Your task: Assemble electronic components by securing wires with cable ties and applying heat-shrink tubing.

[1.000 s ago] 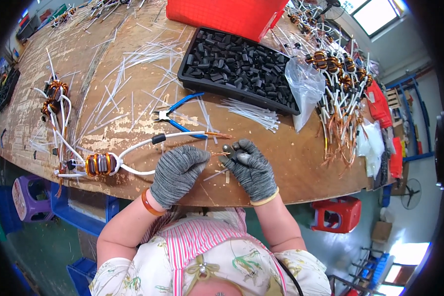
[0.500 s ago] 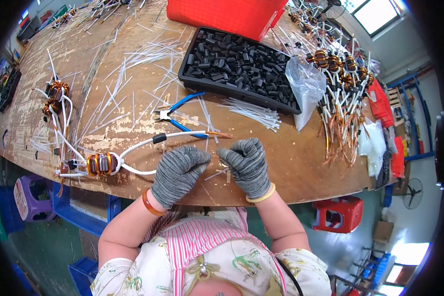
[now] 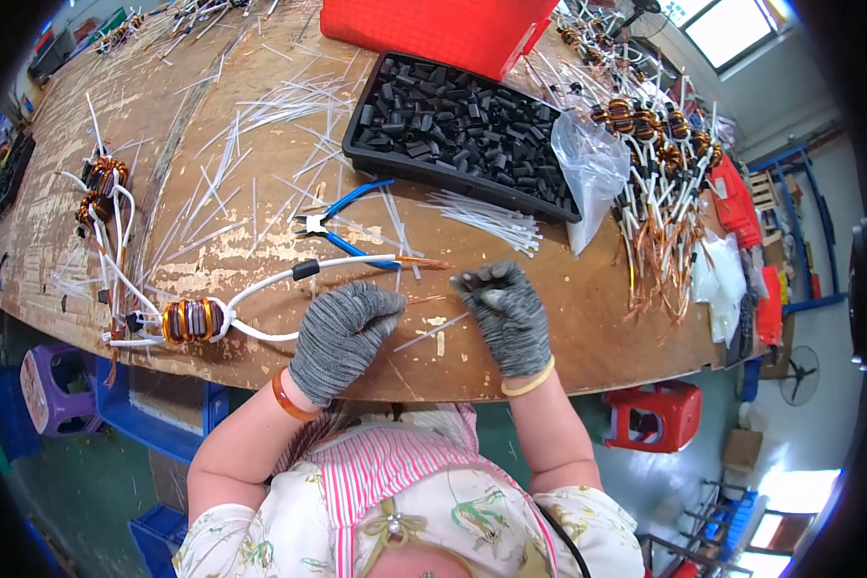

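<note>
My left hand point(image 3: 342, 332), in a grey knit glove, rests curled on the bench's front edge. It closes over the lower white lead point(image 3: 260, 334) of a copper-wound ring coil point(image 3: 191, 320), and a bare copper tip pokes out at its fingertips. My right hand point(image 3: 506, 313), also gloved, is raised a little to the right with thumb and fingers pinched on a small black piece point(image 3: 482, 282). The coil's upper white lead point(image 3: 347, 262) runs just beyond my left hand. A thin white sleeve point(image 3: 433, 332) lies between the hands.
Blue-handled cutters point(image 3: 342, 226) lie beyond the hands. A black tray point(image 3: 376, 159) of black tube pieces and a red bin point(image 3: 433, 29) stand further back. A clear bag point(image 3: 592, 169), a bundle of white sleeves point(image 3: 486, 217) and several coils point(image 3: 655, 144) are at the right; more coils point(image 3: 101, 188) at the left.
My right hand has drawn away from the left, up and slightly right, with its fingers still pinched. The left hand has curled tighter and stayed in place.
</note>
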Tool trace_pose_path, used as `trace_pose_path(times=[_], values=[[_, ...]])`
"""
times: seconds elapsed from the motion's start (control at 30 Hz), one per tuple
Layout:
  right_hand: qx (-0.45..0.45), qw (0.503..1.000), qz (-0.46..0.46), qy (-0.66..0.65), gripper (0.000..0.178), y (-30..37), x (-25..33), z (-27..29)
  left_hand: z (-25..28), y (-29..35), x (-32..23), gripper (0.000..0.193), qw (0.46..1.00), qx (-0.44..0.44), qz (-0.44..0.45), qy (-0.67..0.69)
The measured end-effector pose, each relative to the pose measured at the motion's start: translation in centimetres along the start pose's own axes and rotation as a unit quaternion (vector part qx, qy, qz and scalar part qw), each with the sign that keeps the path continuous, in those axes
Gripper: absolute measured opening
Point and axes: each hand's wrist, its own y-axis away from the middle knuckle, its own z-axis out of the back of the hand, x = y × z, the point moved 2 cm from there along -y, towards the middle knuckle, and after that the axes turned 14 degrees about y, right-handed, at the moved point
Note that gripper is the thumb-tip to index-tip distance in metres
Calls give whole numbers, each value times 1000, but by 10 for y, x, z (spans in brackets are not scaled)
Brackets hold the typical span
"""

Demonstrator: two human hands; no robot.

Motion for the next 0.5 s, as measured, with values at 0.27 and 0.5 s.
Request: trace_pose_path(times=[0.27,0.5], values=[[-11,998,-50,29,22,10,-18,-27,0,0,3,15,1000,-6,0,7],[-22,998,-48,33,25,7,-20,-34,-2,-1,2,16,1000,-12,2,-2]])
